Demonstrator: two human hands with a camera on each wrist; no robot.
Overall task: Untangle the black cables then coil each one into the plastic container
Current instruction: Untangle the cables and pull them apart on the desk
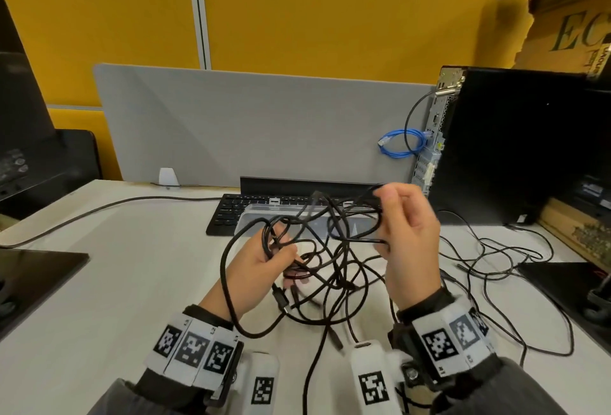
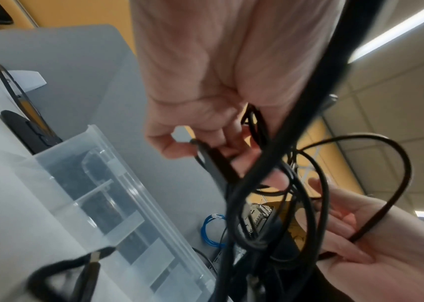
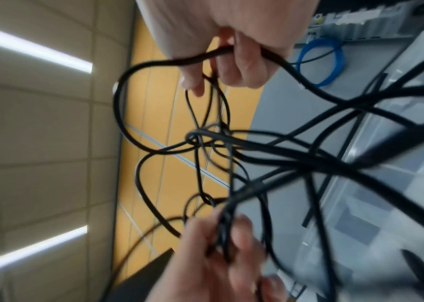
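A tangle of black cables [image 1: 330,269] hangs above the white desk between both hands. My left hand [image 1: 281,249] grips a bunch of strands with curled fingers; the left wrist view shows the left hand [image 2: 205,143] holding a plug end. My right hand [image 1: 385,206], raised higher, pinches a loop of cable between thumb and fingers, and the right wrist view shows the right hand [image 3: 226,61] closed on that strand. Loose ends and plugs dangle toward the desk. The clear plastic container [image 1: 254,216] sits just behind the hands, partly hidden by cables; the container [image 2: 118,183] shows dividers inside.
A black keyboard [image 1: 228,213] lies behind the container, against a grey divider [image 1: 248,123]. A black computer tower [image 1: 512,150] with a blue cable [image 1: 401,143] stands at the right. More thin cables [image 1: 496,259] sprawl on the right of the desk. A monitor base [image 1: 36,269] sits left.
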